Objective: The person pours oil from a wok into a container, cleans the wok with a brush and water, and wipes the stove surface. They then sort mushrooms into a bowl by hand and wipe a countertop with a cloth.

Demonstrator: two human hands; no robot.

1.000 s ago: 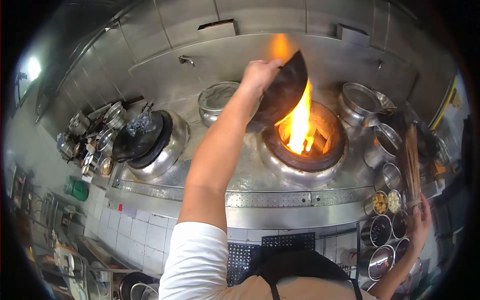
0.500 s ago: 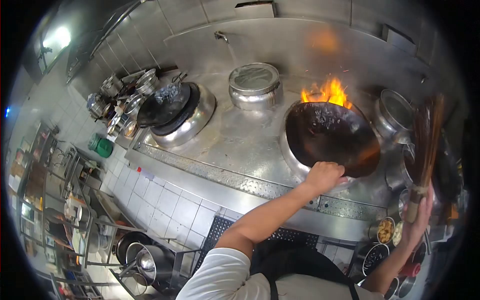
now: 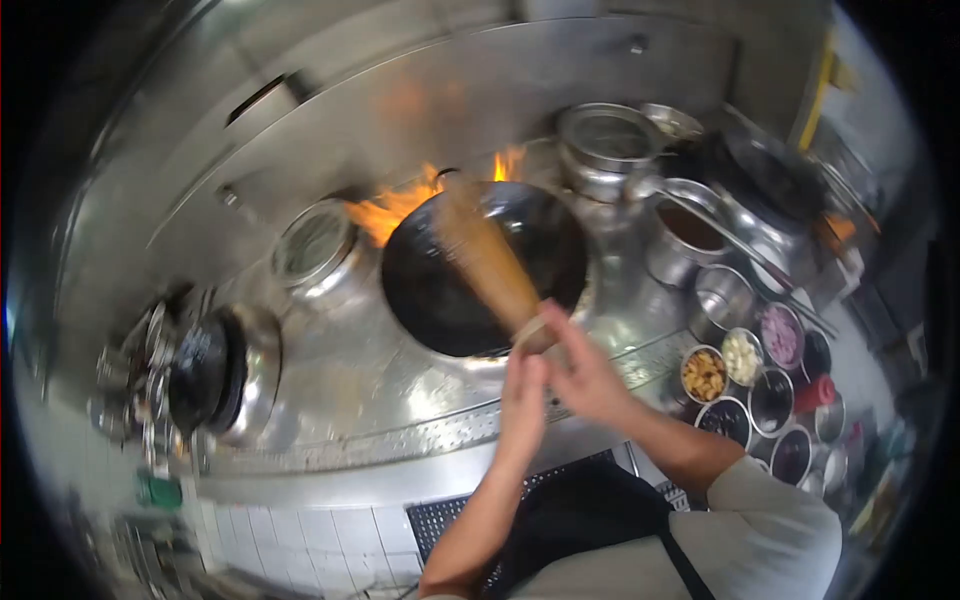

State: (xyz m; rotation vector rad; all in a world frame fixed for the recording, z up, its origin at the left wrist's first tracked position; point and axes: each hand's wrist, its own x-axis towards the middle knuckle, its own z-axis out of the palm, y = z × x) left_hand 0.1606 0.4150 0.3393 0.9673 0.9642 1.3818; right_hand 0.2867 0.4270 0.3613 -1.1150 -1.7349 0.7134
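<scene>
You have the long, tan bundled brush with a pale band [image 3: 486,262] slanting over the wide, black, round metal wok [image 3: 425,305], its bound end at the wok's near rim and its blurred bristles reaching toward the far rim; you cannot tell here whether they touch the metal. Your right hand [image 3: 590,378] and your left hand [image 3: 523,405] meet at that bound end, on the near side of the wok. Both sets of fingers lie against the brush or just beside it, but the blur hides how firmly either is clamped, so I cannot tell. Orange flames [image 3: 392,212] rise beyond the wok, at its far left and far edge, so bristles pushed past that rim could singe or catch. A loose or half-shared hold could let the brush twist and drop into the wok. Leaning hard on one side could tip the wok on the silver steel tabletop [image 3: 330,370], and a wide swing right of it could knock the long-handled metal ladle [image 3: 738,243] or the round cup of golden-brown pieces [image 3: 704,375].
</scene>
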